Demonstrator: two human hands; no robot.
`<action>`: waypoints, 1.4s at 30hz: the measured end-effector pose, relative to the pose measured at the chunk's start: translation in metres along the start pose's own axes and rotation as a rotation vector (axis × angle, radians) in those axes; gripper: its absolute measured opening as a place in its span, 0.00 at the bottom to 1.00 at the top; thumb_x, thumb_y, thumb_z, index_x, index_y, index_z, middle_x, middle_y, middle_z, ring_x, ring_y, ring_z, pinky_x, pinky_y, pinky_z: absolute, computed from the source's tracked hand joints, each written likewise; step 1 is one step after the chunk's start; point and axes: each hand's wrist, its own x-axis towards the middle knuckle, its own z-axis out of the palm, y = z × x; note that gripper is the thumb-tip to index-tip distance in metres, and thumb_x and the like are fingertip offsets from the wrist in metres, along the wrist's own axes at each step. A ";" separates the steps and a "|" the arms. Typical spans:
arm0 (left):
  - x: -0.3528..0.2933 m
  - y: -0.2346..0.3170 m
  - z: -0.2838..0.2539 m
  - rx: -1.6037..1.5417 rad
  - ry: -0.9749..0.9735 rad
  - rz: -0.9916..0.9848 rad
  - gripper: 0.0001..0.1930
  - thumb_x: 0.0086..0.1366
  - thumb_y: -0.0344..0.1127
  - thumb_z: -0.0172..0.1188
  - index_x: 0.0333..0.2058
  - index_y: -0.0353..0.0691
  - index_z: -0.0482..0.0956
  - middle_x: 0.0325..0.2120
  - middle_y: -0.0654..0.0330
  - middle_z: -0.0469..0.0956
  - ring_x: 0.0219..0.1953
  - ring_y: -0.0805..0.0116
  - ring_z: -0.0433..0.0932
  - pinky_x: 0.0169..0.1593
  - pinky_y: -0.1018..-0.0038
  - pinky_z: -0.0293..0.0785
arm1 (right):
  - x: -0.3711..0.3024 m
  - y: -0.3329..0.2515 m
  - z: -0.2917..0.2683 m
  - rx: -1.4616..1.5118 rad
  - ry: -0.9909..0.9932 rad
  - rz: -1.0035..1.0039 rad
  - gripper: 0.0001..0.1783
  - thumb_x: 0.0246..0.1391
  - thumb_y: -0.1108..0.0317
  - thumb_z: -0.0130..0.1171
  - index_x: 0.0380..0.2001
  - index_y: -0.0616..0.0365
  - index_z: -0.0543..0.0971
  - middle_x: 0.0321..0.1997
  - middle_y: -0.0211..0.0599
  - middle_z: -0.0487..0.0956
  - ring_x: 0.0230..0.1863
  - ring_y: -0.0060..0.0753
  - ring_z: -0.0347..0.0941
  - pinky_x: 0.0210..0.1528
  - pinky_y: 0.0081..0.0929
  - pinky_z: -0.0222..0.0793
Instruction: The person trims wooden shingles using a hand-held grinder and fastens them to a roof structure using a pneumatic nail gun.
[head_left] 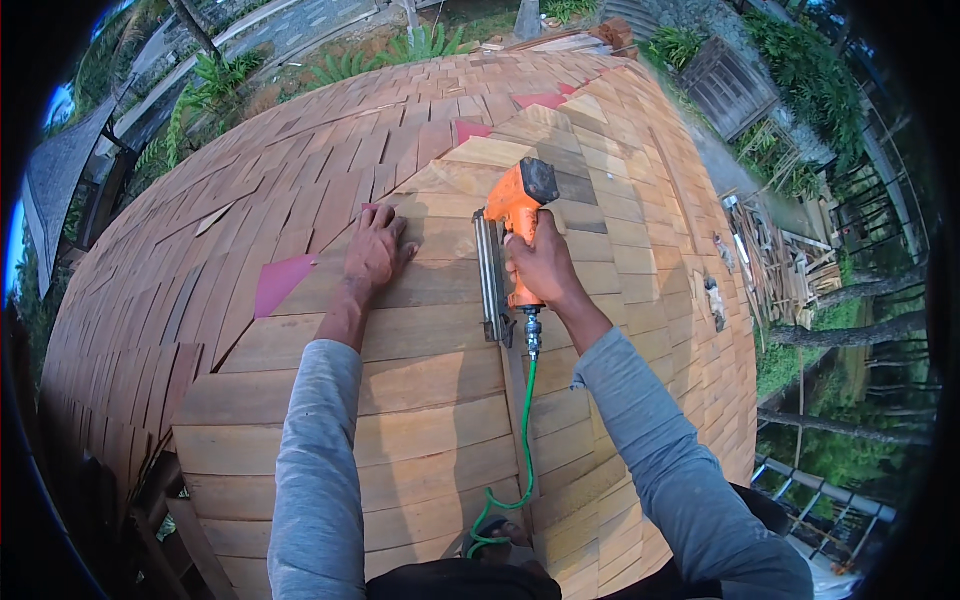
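My right hand (pixel 540 262) is wrapped round the grip of an orange pneumatic nail gun (pixel 513 198) with a black head and a long metal magazine on its left side. A green air hose (pixel 528 420) runs from the metal fitting under the grip down toward my feet. Left of the nailer, my left hand (pixel 377 250) lies with fingers spread on the wooden shingles (pixel 430 330), its fingertips by the ridge where two roof slopes meet. Pink sheet material (pixel 284 283) shows along that ridge, just left of my wrist.
Weathered reddish shingles (pixel 250 220) cover the slope on the left, with a loose sliver (pixel 213 220) on them. A wooden strip (pixel 517 400) lies along the roof under the hose. Past the right roof edge, a timber pile (pixel 785 260) and a ladder-like frame (pixel 820 510) stand lower down.
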 end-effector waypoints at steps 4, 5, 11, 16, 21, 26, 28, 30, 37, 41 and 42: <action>0.009 0.011 0.003 -0.020 0.005 0.020 0.28 0.64 0.50 0.68 0.57 0.37 0.80 0.61 0.51 0.71 0.64 0.44 0.67 0.69 0.54 0.66 | 0.028 0.034 0.001 -0.262 -0.002 -0.049 0.29 0.62 0.69 0.56 0.60 0.71 0.58 0.40 0.62 0.81 0.37 0.53 0.83 0.39 0.45 0.81; 0.006 0.008 0.003 -0.018 -0.003 0.009 0.28 0.64 0.50 0.68 0.57 0.37 0.80 0.61 0.51 0.71 0.63 0.44 0.67 0.69 0.54 0.66 | 0.027 0.030 0.005 -0.271 -0.030 -0.020 0.30 0.62 0.69 0.56 0.60 0.71 0.57 0.43 0.67 0.81 0.43 0.61 0.82 0.45 0.49 0.80; 0.008 0.009 0.000 -0.041 0.006 0.015 0.25 0.65 0.46 0.67 0.55 0.38 0.80 0.60 0.53 0.71 0.63 0.48 0.66 0.68 0.57 0.65 | 0.004 0.034 0.000 -0.392 -0.034 0.004 0.30 0.61 0.69 0.57 0.60 0.71 0.59 0.44 0.68 0.81 0.43 0.64 0.83 0.45 0.51 0.80; 0.003 -0.034 0.004 -0.522 0.172 -0.057 0.19 0.65 0.36 0.65 0.53 0.37 0.81 0.57 0.49 0.75 0.62 0.46 0.71 0.68 0.55 0.65 | 0.001 0.026 0.007 -0.323 -0.062 0.010 0.27 0.60 0.71 0.57 0.58 0.69 0.60 0.37 0.57 0.82 0.29 0.46 0.84 0.31 0.42 0.81; -0.048 -0.065 -0.033 -0.232 0.471 -0.294 0.17 0.68 0.35 0.62 0.54 0.38 0.81 0.59 0.47 0.76 0.63 0.46 0.73 0.70 0.49 0.61 | -0.010 0.000 0.013 -0.175 -0.104 -0.085 0.26 0.61 0.70 0.56 0.56 0.72 0.60 0.36 0.55 0.82 0.27 0.43 0.84 0.31 0.41 0.80; -0.135 -0.121 -0.108 0.112 0.166 -0.727 0.23 0.76 0.53 0.52 0.54 0.39 0.81 0.57 0.47 0.78 0.62 0.45 0.74 0.67 0.44 0.62 | 0.015 -0.040 0.091 -0.215 -0.198 -0.186 0.27 0.63 0.70 0.56 0.59 0.69 0.59 0.38 0.55 0.81 0.32 0.44 0.84 0.36 0.41 0.80; -0.141 -0.121 -0.109 0.021 0.049 -0.718 0.26 0.77 0.55 0.49 0.53 0.38 0.81 0.56 0.45 0.79 0.60 0.44 0.75 0.65 0.45 0.65 | 0.024 -0.040 0.101 -0.344 -0.168 -0.238 0.28 0.63 0.69 0.57 0.60 0.68 0.58 0.41 0.56 0.81 0.35 0.47 0.83 0.38 0.42 0.80; -0.148 -0.119 -0.106 0.016 -0.002 -0.704 0.28 0.78 0.56 0.45 0.51 0.36 0.81 0.54 0.44 0.79 0.58 0.42 0.76 0.63 0.46 0.68 | 0.018 -0.049 0.104 -0.450 -0.151 -0.286 0.29 0.62 0.69 0.57 0.60 0.71 0.58 0.45 0.67 0.81 0.43 0.61 0.84 0.45 0.47 0.80; -0.175 -0.174 -0.090 -0.251 0.197 -0.683 0.31 0.80 0.55 0.41 0.52 0.28 0.79 0.48 0.33 0.78 0.51 0.33 0.76 0.53 0.47 0.69 | 0.004 -0.057 0.140 -0.289 -0.189 -0.228 0.27 0.57 0.74 0.56 0.57 0.73 0.60 0.42 0.70 0.80 0.45 0.70 0.81 0.47 0.55 0.77; -0.174 -0.135 -0.078 -0.291 0.154 -0.617 0.36 0.79 0.59 0.41 0.62 0.26 0.73 0.60 0.32 0.73 0.61 0.33 0.71 0.64 0.50 0.66 | -0.021 -0.036 0.116 -0.214 -0.162 -0.146 0.27 0.56 0.76 0.55 0.57 0.71 0.60 0.44 0.71 0.79 0.48 0.70 0.80 0.50 0.57 0.75; -0.169 -0.130 -0.079 -0.286 0.122 -0.584 0.37 0.79 0.59 0.40 0.63 0.26 0.72 0.61 0.32 0.72 0.63 0.33 0.71 0.65 0.50 0.66 | -0.020 -0.028 0.112 -0.176 -0.123 -0.145 0.27 0.56 0.76 0.55 0.57 0.71 0.60 0.45 0.71 0.79 0.48 0.70 0.80 0.50 0.57 0.75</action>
